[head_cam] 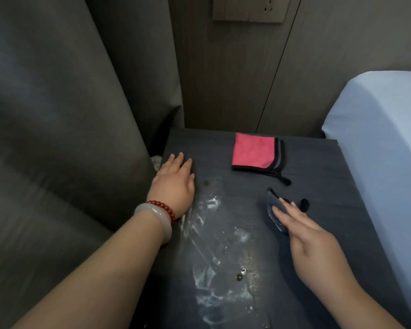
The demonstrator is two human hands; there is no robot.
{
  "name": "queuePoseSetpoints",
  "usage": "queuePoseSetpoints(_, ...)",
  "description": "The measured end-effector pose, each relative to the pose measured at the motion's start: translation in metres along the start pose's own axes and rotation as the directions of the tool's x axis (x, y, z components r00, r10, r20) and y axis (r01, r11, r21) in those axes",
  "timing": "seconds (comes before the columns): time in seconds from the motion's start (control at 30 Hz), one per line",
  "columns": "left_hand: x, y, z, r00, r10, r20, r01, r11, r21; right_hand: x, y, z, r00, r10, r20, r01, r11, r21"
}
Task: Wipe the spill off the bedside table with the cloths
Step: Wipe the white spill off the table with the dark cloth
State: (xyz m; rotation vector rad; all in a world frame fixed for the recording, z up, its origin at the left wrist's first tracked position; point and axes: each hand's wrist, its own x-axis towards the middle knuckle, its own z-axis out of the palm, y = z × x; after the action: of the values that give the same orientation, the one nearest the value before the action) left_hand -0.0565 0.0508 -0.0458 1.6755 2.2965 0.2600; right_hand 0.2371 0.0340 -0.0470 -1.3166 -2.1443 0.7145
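On my feed the grey cloth (272, 202) is half hidden under the fingers of the right hand (313, 243). Some pale thing (156, 161) just left of the fingertips of the left hand (176, 180) is too small to tell. The spill (211, 236) runs off the bottom edge, back behind both wrists. The socket plate (248, 9) well beyond the fingertips is cropped up top.

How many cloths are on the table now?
2. A folded pink cloth lies far back on the table; a dark cloth sits under the fingers of the right hand. Grey layers at the pink one's edge may be another cloth.
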Motion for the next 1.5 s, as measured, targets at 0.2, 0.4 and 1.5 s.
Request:
queuePoseSetpoints(0.2, -0.008, -0.003, 0.008, 0.995, 0.025, -0.1, -0.028, 0.999, -0.027, 0.125, -0.072, 0.023, 0.969, -0.249, 0.007, 0.249, 0.968, -0.026)
queuePoseSetpoints(0.4, -0.009, -0.004, 0.008, 0.991, 0.033, -0.133, -0.044, 0.996, -0.081, 0.253, -0.049, 0.102, 0.912, -0.132, 0.389, 0.199, 0.97, -0.137)
queuePoseSetpoints(1.5, -0.017, -0.005, 0.013, 0.939, -0.022, -0.342, -0.058, 0.973, -0.221, 0.256, -0.103, 0.142, 0.808, -0.16, 0.567, 0.335, 0.917, -0.218)
